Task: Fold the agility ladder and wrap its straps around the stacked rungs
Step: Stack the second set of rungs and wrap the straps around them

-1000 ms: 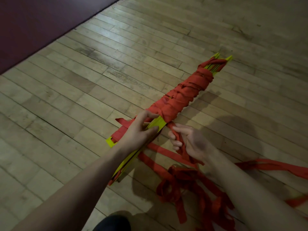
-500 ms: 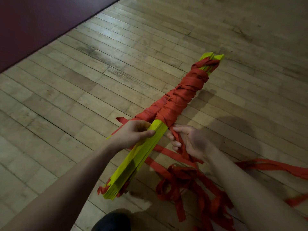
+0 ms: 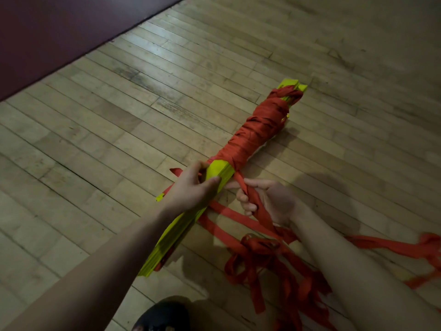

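A wooden plank floor (image 3: pixel 124 144) fills the view, bordered at upper left by one dark maroon area (image 3: pixel 59 32). On the floor lies one bundle of stacked yellow rungs (image 3: pixel 216 174), running diagonally from lower left to upper right; the number of rungs in the stack cannot be told. Its far half is bound in many turns of red strap (image 3: pixel 257 130), with the yellow rung ends showing beyond the wrap at the far tip and the near half left bare. Loose red straps (image 3: pixel 267 261) lie in one tangled heap on the floor to the right of the bundle's near end, with further lengths trailing off toward the right edge; their number cannot be counted. Two bare forearms enter from the bottom. The left hand (image 3: pixel 191 191) grips the bare yellow stack just below the wrapped section, thumb lying over the top face and fingers curled round the far side. The right hand (image 3: pixel 269 201), just beside the bundle, has its fingers curled round one red strap that runs taut up to the edge of the wrapping. One dark rounded shape (image 3: pixel 162 316), possibly a shoe tip, sits at the bottom edge.
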The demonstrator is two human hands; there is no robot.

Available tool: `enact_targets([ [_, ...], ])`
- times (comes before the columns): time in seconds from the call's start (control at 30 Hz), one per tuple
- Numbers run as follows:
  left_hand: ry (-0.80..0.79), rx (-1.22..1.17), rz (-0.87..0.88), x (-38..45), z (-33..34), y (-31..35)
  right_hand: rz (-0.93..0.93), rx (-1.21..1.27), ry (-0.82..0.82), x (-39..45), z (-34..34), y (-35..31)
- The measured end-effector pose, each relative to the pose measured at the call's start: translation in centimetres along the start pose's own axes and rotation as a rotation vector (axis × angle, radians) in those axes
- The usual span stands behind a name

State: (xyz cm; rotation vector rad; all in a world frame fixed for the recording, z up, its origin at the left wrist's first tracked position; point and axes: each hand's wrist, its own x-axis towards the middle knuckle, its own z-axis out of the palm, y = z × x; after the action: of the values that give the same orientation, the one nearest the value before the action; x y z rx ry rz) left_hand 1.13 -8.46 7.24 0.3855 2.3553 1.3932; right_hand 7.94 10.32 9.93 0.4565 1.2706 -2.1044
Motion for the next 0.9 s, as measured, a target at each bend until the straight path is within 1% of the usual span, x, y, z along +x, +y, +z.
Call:
enact_targets([
  [0.17, 0.018, 0.058, 0.117, -0.4, -1.2, 0.3, -0.021, -0.032, 0.025, 0.0, 1.9, -1.0],
  [0.33, 0.065, 0.045, 0.12, -0.5, -2.5, 0.7, -0.051, -0.053, 0.11, 0.5, 4.1, -1.0],
  [0.5, 0.074, 0.131, 0.105, -1.3, -2.4, 1.2, -0.107, -0.163, 0.209, 0.1, 4.8, -0.6],
  [0.6, 0.075, 0.181, 0.111, -1.8, -2.4, 1.4, -0.149, -0.137, 0.229, 0.5, 5.3, 0.1],
  [0.63, 0.049, 0.163, 0.11, -1.8, -2.4, 1.3, -0.159, -0.119, 0.228, 0.6, 5.4, 0.3],
  [0.77, -0.026, -0.131, 0.048, -1.5, -3.0, 1.4, -0.212, -0.045, 0.186, 1.2, 5.0, 0.4],
  [0.83, -0.029, -0.125, 0.07, -0.8, -3.3, 1.2, -0.223, -0.033, 0.164, 1.7, 4.5, 0.5],
  [0.9, -0.02, -0.067, 0.037, 0.0, -3.3, 1.2, -0.223, -0.014, 0.15, 2.4, 3.9, 0.6],
])
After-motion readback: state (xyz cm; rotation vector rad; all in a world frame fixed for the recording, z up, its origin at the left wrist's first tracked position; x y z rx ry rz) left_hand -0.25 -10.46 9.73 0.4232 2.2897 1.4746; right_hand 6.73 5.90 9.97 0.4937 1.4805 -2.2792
